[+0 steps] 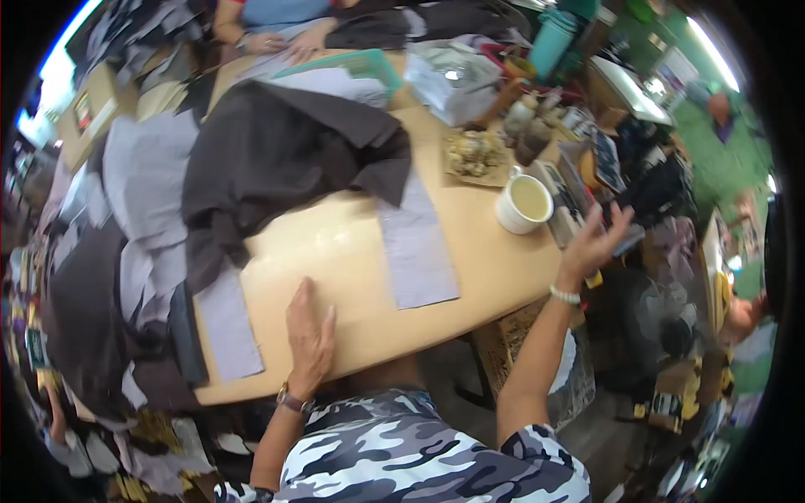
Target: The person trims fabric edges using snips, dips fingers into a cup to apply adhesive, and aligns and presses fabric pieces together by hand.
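Observation:
My left hand (310, 333) rests at the front edge of the wooden table (335, 277), its fingers extended and nothing in it. Raised beyond the table's right edge, my right hand (594, 243) has its fingers spread and holds nothing visible. A white cup (524, 204) with pale liquid stands just left of the right hand. Dark brown fabric (285, 151) lies bunched across the table, with a pale grey strip (419, 251) sticking out on its right and another pale strip (229, 327) on its left.
Across the table a person (285, 17) has both hands on fabric. A green tray (369, 67) holds pale pieces. A turquoise bottle (553, 42), small bottles (528, 121) and a square dish (475, 157) stand at the back right. Grey and dark cloth (151, 176) hangs at the left.

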A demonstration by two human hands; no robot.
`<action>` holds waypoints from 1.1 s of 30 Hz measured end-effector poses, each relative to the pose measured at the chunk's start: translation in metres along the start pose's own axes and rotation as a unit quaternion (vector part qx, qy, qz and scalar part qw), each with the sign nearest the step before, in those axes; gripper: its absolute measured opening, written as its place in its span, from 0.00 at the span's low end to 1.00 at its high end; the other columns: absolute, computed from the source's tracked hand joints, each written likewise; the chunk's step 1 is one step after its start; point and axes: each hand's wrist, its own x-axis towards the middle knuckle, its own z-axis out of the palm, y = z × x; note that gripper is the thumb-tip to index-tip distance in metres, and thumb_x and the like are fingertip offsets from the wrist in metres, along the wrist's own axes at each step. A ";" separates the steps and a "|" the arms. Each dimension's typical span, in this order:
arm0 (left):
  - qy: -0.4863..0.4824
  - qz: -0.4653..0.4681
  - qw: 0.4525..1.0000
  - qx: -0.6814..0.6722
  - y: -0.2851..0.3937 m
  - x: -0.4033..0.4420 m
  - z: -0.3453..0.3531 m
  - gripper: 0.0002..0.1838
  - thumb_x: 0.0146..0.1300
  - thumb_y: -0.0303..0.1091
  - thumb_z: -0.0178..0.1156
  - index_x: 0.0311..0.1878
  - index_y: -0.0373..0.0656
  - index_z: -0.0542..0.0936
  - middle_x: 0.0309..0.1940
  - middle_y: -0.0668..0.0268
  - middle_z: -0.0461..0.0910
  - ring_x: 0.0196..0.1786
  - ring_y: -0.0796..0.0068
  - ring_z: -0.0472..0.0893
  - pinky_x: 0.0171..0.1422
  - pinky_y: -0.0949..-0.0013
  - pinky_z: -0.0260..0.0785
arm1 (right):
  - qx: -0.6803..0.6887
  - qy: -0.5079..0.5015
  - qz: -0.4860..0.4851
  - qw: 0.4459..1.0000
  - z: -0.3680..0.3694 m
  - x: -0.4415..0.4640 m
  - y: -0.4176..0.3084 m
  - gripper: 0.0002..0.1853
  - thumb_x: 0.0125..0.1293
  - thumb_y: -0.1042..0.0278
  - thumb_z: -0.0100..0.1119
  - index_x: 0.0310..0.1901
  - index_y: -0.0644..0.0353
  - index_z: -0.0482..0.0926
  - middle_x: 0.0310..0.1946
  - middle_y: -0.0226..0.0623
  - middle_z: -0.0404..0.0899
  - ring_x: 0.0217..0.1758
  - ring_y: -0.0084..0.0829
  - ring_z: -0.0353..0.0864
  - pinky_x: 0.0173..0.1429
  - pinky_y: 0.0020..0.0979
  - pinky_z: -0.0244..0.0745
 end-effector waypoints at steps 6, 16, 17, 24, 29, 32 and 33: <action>0.004 0.028 0.999 0.017 0.002 0.001 0.000 0.33 0.63 0.34 0.57 0.67 0.32 0.59 0.62 0.46 0.65 0.65 0.47 0.64 0.69 0.54 0.53 | 0.195 -0.162 0.157 0.955 -0.022 -0.114 -0.090 0.27 0.72 0.71 0.44 0.68 0.69 0.52 0.51 0.49 0.72 0.44 0.33 0.75 0.53 0.33 0.72; 0.008 0.100 0.992 0.073 -0.002 -0.001 0.005 0.36 0.58 0.35 0.61 0.67 0.33 0.60 0.62 0.47 0.66 0.66 0.45 0.62 0.70 0.51 0.52 | 0.211 -0.220 0.276 0.911 -0.017 -0.143 -0.087 0.24 0.74 0.65 0.42 0.67 0.66 0.55 0.43 0.39 0.77 0.31 0.21 0.73 0.35 0.23 0.70; 0.004 0.099 0.993 0.070 -0.003 -0.003 0.006 0.35 0.57 0.36 0.61 0.66 0.34 0.61 0.62 0.47 0.66 0.66 0.45 0.62 0.70 0.51 0.52 | 0.209 -0.222 0.277 0.911 -0.018 -0.144 -0.087 0.24 0.73 0.66 0.43 0.66 0.66 0.56 0.42 0.39 0.77 0.31 0.21 0.73 0.35 0.23 0.70; -0.006 0.100 0.991 0.084 -0.009 -0.003 0.009 0.30 0.58 0.39 0.60 0.63 0.37 0.67 0.63 0.48 0.65 0.68 0.47 0.59 0.71 0.48 0.49 | 0.202 -0.228 0.256 0.918 -0.013 -0.146 -0.088 0.22 0.71 0.69 0.46 0.64 0.68 0.61 0.37 0.37 0.79 0.30 0.20 0.73 0.37 0.23 0.71; -0.012 0.101 0.990 0.097 -0.008 -0.003 0.010 0.28 0.58 0.39 0.60 0.60 0.37 0.70 0.63 0.48 0.64 0.68 0.46 0.59 0.71 0.48 0.48 | 0.180 -0.239 0.239 0.924 -0.013 -0.150 -0.081 0.19 0.69 0.72 0.47 0.60 0.69 0.67 0.34 0.36 0.79 0.29 0.19 0.72 0.38 0.24 0.72; -0.005 0.103 0.990 0.099 -0.005 -0.004 0.008 0.26 0.57 0.37 0.61 0.58 0.38 0.71 0.63 0.48 0.65 0.67 0.46 0.60 0.70 0.50 0.50 | 0.161 -0.253 0.219 0.928 -0.012 -0.150 -0.084 0.16 0.69 0.73 0.49 0.56 0.69 0.71 0.30 0.35 0.79 0.29 0.20 0.73 0.38 0.24 0.72; -0.004 0.105 0.989 0.101 -0.005 -0.004 0.009 0.26 0.57 0.37 0.61 0.58 0.38 0.72 0.63 0.48 0.65 0.67 0.46 0.60 0.70 0.50 0.50 | 0.159 -0.253 0.218 0.929 -0.011 -0.149 -0.085 0.16 0.68 0.73 0.49 0.56 0.69 0.71 0.30 0.35 0.79 0.29 0.20 0.73 0.38 0.24 0.72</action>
